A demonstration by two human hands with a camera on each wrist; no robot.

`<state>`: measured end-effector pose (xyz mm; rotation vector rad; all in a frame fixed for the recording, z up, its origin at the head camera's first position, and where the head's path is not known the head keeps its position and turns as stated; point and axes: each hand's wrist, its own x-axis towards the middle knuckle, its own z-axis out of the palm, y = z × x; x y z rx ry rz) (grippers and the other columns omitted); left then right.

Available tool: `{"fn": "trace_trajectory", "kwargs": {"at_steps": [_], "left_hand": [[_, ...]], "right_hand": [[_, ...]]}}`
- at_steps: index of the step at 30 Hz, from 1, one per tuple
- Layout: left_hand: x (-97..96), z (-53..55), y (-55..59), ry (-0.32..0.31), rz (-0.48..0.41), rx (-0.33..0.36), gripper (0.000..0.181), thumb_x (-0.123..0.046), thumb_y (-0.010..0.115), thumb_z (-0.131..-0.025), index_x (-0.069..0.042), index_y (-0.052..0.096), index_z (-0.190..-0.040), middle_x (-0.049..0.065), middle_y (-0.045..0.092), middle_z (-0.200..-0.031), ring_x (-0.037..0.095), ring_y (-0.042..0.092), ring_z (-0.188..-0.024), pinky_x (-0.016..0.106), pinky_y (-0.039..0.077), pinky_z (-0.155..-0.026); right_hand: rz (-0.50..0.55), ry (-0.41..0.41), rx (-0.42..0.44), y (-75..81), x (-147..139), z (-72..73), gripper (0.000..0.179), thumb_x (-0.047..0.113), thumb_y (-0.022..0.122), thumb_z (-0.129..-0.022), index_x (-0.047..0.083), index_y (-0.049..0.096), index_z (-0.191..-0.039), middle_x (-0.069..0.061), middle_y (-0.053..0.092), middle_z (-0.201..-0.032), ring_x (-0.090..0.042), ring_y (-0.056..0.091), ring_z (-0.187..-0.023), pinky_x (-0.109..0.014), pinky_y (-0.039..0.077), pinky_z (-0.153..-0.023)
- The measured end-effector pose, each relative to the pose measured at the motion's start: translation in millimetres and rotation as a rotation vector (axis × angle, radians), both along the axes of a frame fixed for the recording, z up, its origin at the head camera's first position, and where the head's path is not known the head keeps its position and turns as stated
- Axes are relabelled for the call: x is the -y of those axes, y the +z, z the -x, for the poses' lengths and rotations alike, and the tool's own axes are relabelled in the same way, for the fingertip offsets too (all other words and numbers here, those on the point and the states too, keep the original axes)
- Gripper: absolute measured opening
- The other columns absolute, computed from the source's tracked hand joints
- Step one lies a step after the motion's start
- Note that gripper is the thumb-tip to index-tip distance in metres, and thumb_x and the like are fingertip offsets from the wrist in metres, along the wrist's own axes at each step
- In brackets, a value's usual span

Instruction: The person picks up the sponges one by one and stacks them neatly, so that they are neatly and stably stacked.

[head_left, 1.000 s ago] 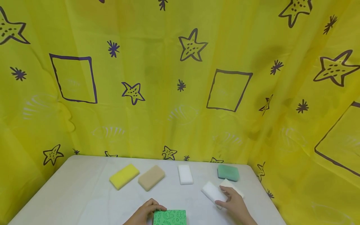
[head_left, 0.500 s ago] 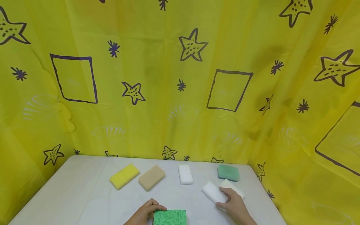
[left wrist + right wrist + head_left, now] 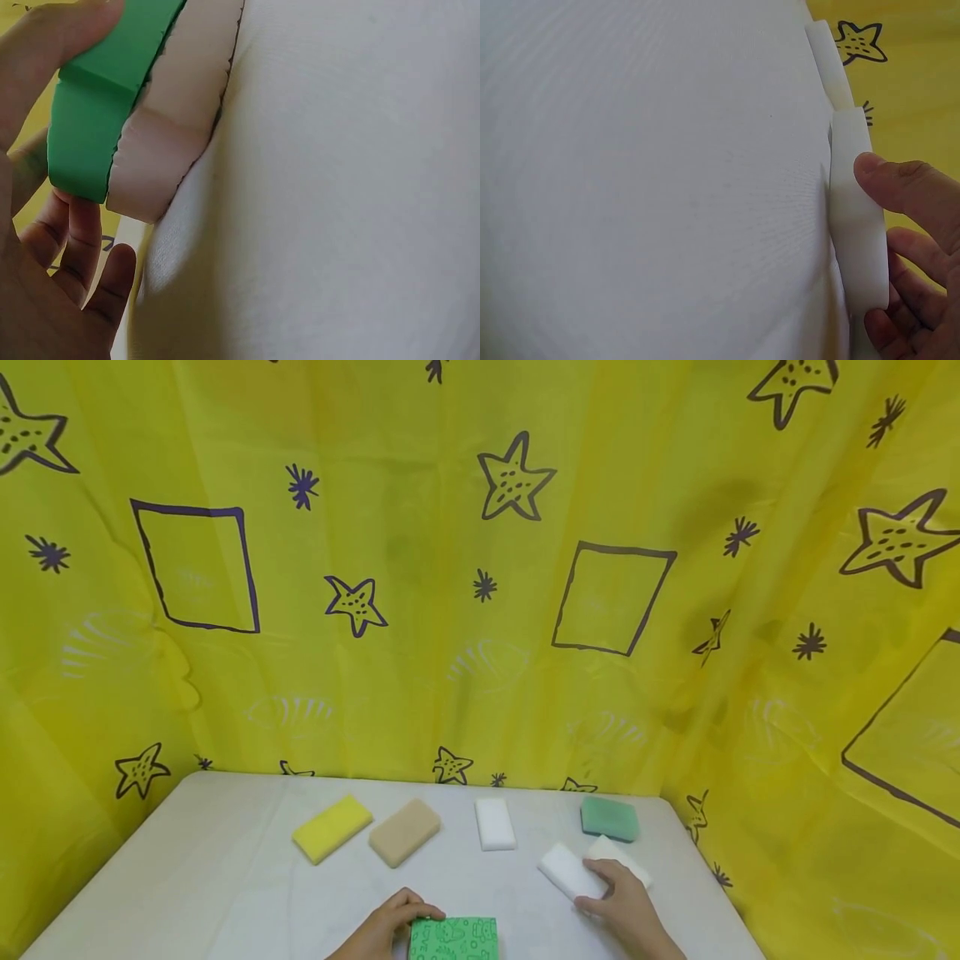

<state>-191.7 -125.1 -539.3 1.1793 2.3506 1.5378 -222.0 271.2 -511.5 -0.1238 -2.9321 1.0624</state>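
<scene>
My left hand [image 3: 390, 927] grips the left side of a green sponge block [image 3: 453, 939] printed with dark drawings and letters, at the bottom of the head view. In the left wrist view the thumb lies on the green layer [image 3: 94, 139], with a pale pink layer [image 3: 169, 124] against it near the white table. My right hand [image 3: 626, 910] holds a white sponge [image 3: 564, 870], thumb at its near edge and fingers at its far side. The right wrist view shows the thumb pressed on this sponge [image 3: 855, 210]. A second white sponge [image 3: 633, 870] lies partly behind the right fingers.
Along the back of the white table [image 3: 187, 860] lie a yellow sponge [image 3: 332, 829], a tan sponge [image 3: 405, 833] and another white sponge [image 3: 495, 824]. At the back right is a dark green sponge [image 3: 609, 819]. A yellow curtain [image 3: 420, 677] encloses the table.
Both hands stay in place on their sponges. The whole head view has shifted very slightly; no sponge has visibly moved.
</scene>
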Motion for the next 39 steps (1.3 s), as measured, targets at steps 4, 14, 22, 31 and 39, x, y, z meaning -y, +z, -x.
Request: {"fn": "trace_trajectory", "kwargs": {"at_steps": [4, 14, 22, 31, 39], "left_hand": [[0.0, 0.8, 0.3, 0.005, 0.016, 0.04, 0.053, -0.023, 0.084, -0.08, -0.012, 0.062, -0.128, -0.009, 0.049, -0.106, -0.001, 0.045, -0.097, 0.023, 0.041, -0.081], [-0.4, 0.2, -1.1, 0.007, 0.009, 0.028, 0.053, -0.024, 0.083, -0.081, -0.009, 0.063, -0.127, -0.01, 0.048, -0.106, -0.001, 0.046, -0.097, 0.023, 0.042, -0.081], [-0.5, 0.6, -1.5, 0.01, 0.009, 0.014, 0.053, -0.025, 0.083, -0.081, -0.01, 0.063, -0.127, -0.012, 0.047, -0.105, -0.002, 0.045, -0.095, 0.022, 0.041, -0.08], [-0.7, 1.4, -2.1, 0.001, -0.011, -0.036, 0.052, -0.027, 0.082, -0.082, -0.011, 0.063, -0.127, -0.012, 0.047, -0.105, -0.002, 0.046, -0.096, 0.023, 0.043, -0.082], [-0.3, 1.7, -3.2, -0.002, -0.016, -0.047, 0.051, -0.027, 0.081, -0.083, -0.011, 0.062, -0.128, -0.013, 0.047, -0.104, -0.002, 0.045, -0.096, 0.023, 0.043, -0.081]], "right_hand": [[-0.005, -0.002, 0.008, 2.0, 1, 0.5, 0.07, 0.031, 0.09, -0.066, 0.004, 0.064, -0.126, -0.019, 0.059, -0.13, -0.035, 0.056, -0.115, -0.053, 0.046, -0.096], [-0.023, 0.027, -0.001, 3.7, 2, 1.6, 0.069, 0.027, 0.089, -0.068, 0.003, 0.063, -0.127, -0.018, 0.06, -0.128, -0.042, 0.052, -0.122, -0.057, 0.042, -0.1], [-0.03, 0.07, -0.043, 7.6, 3, 1.1, 0.067, 0.025, 0.09, -0.067, 0.003, 0.064, -0.126, -0.017, 0.061, -0.125, -0.04, 0.055, -0.118, -0.056, 0.044, -0.098], [-0.024, 0.098, -0.087, 8.5, 5, 1.4, 0.068, 0.025, 0.09, -0.067, 0.004, 0.065, -0.126, -0.014, 0.062, -0.123, -0.038, 0.055, -0.117, -0.056, 0.043, -0.1], [-0.036, 0.123, -0.087, 13.6, 10, -0.4, 0.067, 0.025, 0.091, -0.067, 0.007, 0.066, -0.126, -0.012, 0.061, -0.123, -0.032, 0.057, -0.112, -0.053, 0.048, -0.096]]}}
